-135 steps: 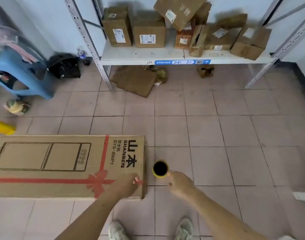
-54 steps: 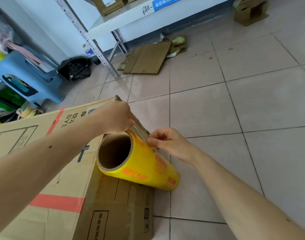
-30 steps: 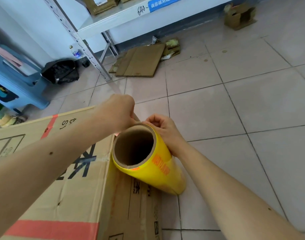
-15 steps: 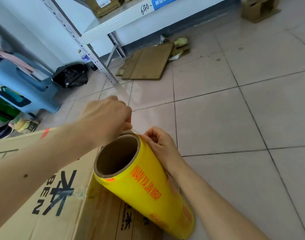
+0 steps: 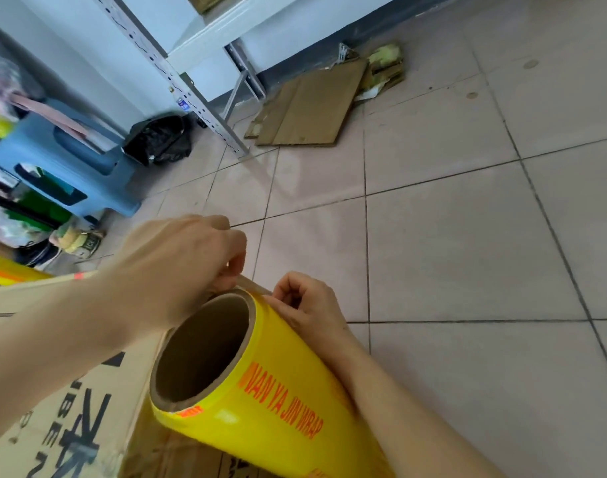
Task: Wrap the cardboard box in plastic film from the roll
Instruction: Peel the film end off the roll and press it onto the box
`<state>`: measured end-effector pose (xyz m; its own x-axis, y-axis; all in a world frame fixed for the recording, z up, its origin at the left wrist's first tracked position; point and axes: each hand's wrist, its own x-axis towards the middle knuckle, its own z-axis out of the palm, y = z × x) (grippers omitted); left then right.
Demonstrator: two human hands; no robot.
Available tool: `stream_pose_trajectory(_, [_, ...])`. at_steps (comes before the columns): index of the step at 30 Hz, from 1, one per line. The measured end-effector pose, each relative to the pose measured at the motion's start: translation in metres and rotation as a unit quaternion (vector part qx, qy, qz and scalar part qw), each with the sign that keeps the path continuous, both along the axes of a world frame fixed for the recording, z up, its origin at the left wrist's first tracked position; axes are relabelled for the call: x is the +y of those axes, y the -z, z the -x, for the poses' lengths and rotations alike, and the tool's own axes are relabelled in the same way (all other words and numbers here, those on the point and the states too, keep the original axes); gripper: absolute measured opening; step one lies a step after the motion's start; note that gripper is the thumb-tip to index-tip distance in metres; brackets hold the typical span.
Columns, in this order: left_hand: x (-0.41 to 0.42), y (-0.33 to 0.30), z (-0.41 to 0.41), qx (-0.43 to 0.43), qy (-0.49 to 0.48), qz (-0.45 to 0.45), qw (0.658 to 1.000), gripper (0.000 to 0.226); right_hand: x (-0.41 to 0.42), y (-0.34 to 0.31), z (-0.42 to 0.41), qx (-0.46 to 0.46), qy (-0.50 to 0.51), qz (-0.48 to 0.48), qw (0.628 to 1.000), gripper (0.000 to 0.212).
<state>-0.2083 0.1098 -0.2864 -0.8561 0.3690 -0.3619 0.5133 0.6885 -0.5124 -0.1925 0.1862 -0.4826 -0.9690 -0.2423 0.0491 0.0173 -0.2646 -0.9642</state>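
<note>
A big yellow roll of plastic film [image 5: 281, 412] with red lettering and a brown cardboard core leans against the end of the large cardboard box [image 5: 64, 408], which lies on the floor at lower left. My left hand [image 5: 185, 267] is above the roll's top end and pinches the film's loose edge with curled fingers. My right hand [image 5: 309, 308] lies against the roll's far side near the top, its fingers curled and picking at the film there. Clear film covers part of the box's end face below the roll.
A grey metal shelf leg [image 5: 192, 98] stands behind, with flattened cardboard [image 5: 309, 108] and a black bag [image 5: 161, 138] on the tiles. A blue plastic stool [image 5: 64, 167] and clutter sit at far left. A second yellow roll [image 5: 5, 272] lies beyond the box. Bare tile floor [image 5: 467, 253] stretches to the right.
The view has come closer and tilted; the roll now looms larger. Both hands stay at the roll's top end, working the film edge, with the left hand lifted a little.
</note>
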Motion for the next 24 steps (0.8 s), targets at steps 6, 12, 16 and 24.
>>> stream_pose_trajectory(6, [-0.026, 0.0, 0.009, -0.14, 0.019, -0.264, 0.954, 0.017, -0.006, 0.01, 0.002, -0.047, 0.038, 0.021, 0.998, 0.031])
stream_pose_trajectory(12, [-0.034, 0.004, -0.014, -0.193, -0.111, -0.466, 0.857, 0.018, -0.006, 0.012, 0.001, -0.067, 0.051, 0.034, 0.996, 0.034])
stream_pose_trajectory(16, [-0.012, -0.007, -0.033, -0.179, -0.13, -0.492, 0.842, 0.022, -0.004, 0.009, 0.01, -0.039, 0.059, 0.025, 0.997, 0.037])
stream_pose_trajectory(24, [0.033, -0.001, -0.016, -0.171, -0.311, -0.19, 0.915, 0.045, -0.004, 0.01, 0.017, -0.044, 0.063, 0.026, 0.997, 0.041])
